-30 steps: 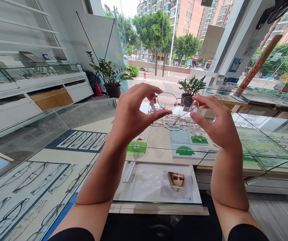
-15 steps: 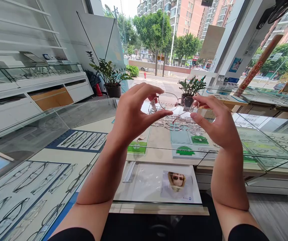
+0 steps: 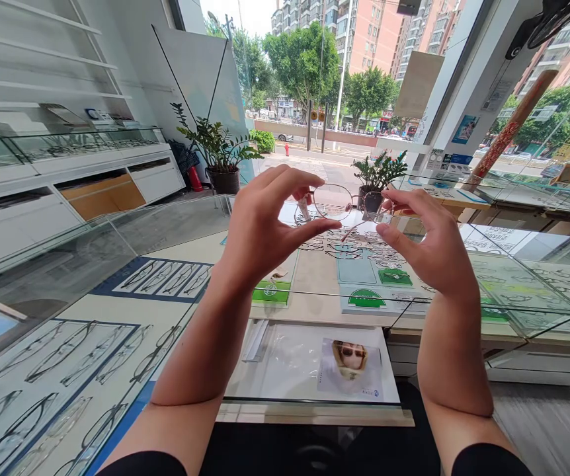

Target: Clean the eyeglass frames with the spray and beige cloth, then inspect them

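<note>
and far left we have a white cabinet (image 3: 156,177) topped by a glass case, while below it, nearer us, rows of spectacle frames (image 3: 60,350) lie on pale panels under the glass! moving across, a navy tray (image 3: 108,284) carries four more pairs, and a leafy potted plant (image 3: 223,180) stands behind it. here's the left hand (image 3: 260,215), raised high, thumb below and forefinger above, gripping one side of the round wire glasses (image 3: 352,198)! a pale tag (image 3: 303,209) sits by its fingers. dead centre, the pair hangs in the air above the counter, lenses upright, one thin temple angling downward, and well below it lies a printed card (image 3: 350,367) showing sunglasses. a second potted plant (image 3: 377,170) rises behind the lenses. and the right hand (image 3: 428,235) pinches the other rim between thumb and forefinger! far right, a reddish pole (image 3: 513,129) leans beyond the counter.
</note>
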`<state>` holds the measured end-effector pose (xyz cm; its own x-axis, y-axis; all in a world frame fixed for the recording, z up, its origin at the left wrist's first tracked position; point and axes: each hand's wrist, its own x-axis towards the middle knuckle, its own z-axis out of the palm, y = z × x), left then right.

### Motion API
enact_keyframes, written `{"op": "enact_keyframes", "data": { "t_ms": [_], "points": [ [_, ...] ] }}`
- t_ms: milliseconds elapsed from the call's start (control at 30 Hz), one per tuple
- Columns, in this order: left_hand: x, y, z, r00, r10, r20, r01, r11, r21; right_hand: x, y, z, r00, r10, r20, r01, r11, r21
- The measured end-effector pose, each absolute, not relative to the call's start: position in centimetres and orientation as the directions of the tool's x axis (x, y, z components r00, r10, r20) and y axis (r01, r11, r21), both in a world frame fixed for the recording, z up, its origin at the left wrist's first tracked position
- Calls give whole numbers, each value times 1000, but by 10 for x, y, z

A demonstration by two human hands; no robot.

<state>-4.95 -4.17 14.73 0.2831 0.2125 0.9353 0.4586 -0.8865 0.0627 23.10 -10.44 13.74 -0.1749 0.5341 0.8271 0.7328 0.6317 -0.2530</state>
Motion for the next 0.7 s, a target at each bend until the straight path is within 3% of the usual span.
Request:
{"op": "enact_keyframes", "data": {
  "t_ms": [700],
  "points": [
    [-52, -40, 149, 291, 271, 918, 450, -885, 119, 229, -105, 140, -149, 465, 873, 734, 643, -217]
  ]
}}
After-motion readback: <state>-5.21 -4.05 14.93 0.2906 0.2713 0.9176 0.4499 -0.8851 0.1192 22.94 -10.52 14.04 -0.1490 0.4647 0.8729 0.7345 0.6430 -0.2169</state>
